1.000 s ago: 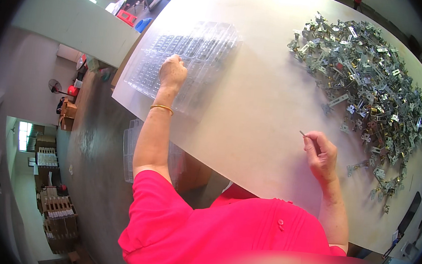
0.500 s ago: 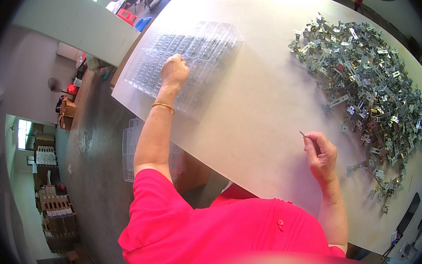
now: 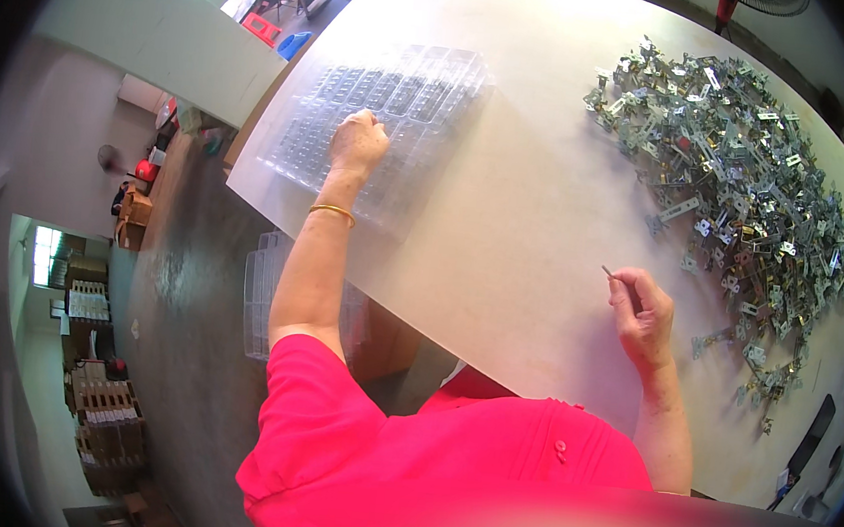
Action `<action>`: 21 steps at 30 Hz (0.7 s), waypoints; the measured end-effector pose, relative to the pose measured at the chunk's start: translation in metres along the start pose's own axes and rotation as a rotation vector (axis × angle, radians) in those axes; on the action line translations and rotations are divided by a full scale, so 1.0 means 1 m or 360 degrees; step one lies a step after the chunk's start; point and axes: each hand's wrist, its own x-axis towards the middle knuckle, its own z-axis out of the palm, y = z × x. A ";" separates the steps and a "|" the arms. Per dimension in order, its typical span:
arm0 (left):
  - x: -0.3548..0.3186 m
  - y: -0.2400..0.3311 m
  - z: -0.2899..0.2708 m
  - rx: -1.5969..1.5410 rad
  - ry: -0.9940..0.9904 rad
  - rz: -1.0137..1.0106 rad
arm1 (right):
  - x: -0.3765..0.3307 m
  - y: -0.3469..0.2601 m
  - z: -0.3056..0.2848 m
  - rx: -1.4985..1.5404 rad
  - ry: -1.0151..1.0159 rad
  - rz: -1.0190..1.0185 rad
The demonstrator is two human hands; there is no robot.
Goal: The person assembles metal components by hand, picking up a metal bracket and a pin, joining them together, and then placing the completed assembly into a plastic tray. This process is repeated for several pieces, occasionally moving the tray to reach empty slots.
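Observation:
A stack of clear plastic trays [image 3: 436, 104] with rows of compartments lies on the left part of the table, many compartments holding small dark metallic pieces. Over its middle is my left hand [image 3: 359, 146], fingers closed and pointing down; whatever they may hold is hidden. Well to the right, my right hand [image 3: 646, 321] is raised near the front of the table, pinching a thin, short metal piece [image 3: 607, 271] whose tip sticks out past the thumb and forefinger. A large heap of small metal brackets [image 3: 749, 192] spreads beyond it on the right.
The pale table [image 3: 516, 222] curves across the view. Below its left edge stand more clear trays [image 3: 261, 295]. A black flat object [image 3: 813, 438] lies at the right edge. Cardboard boxes [image 3: 133, 218] and stacked cartons [image 3: 108, 412] stand on the floor at left.
The whole view has shifted slightly. My left hand is still closed over the trays, and my right hand keeps its pinch on the thin metal piece in nearly the same place.

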 end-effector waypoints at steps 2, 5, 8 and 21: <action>-0.001 -0.001 -0.001 0.0001 0.0011 0.0006 | 0.000 0.000 0.000 0.0000 -0.0012 0.0003; 0.000 0.000 -0.002 -0.0016 0.0005 0.0037 | 0.000 -0.001 -0.001 -0.0010 -0.0013 0.0022; -0.001 -0.004 -0.003 -0.0019 -0.0004 0.0012 | 0.000 0.002 0.001 -0.0004 -0.0007 -0.0011; -0.010 0.004 -0.005 -0.0015 -0.0015 0.0000 | -0.002 0.008 0.001 0.0055 -0.0039 0.0060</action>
